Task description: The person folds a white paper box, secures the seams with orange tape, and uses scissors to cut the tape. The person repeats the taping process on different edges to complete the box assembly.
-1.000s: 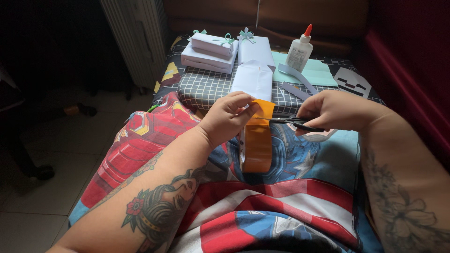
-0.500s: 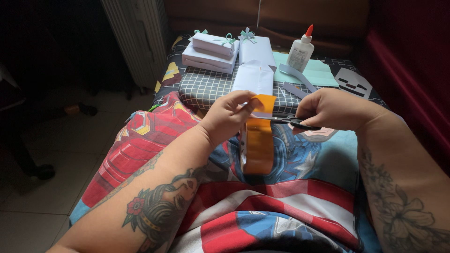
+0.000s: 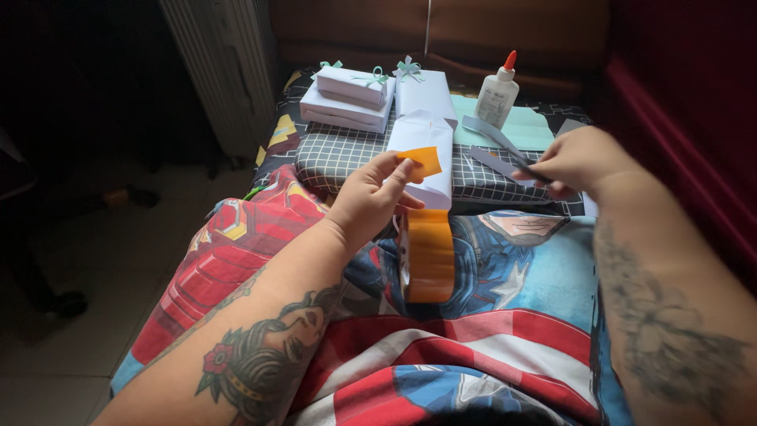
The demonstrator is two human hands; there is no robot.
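Two hands up: tape piece cut, ready to place.
Orange tape roll (image 3: 426, 256) on lap; left hand (image 3: 371, 201) pinches cut orange strip (image 3: 422, 161); right hand (image 3: 579, 162) closed on scissors (image 3: 530, 171). Next probably needs strip pressed onto white wrapped box (image 3: 423, 154) on bed.

Cut orange tape piece (image 3: 424, 161) pinched upright above the white box; orange tape roll (image 3: 428, 255) stands on edge on the lap; dark scissors (image 3: 527, 167) held right, over the checked pad.
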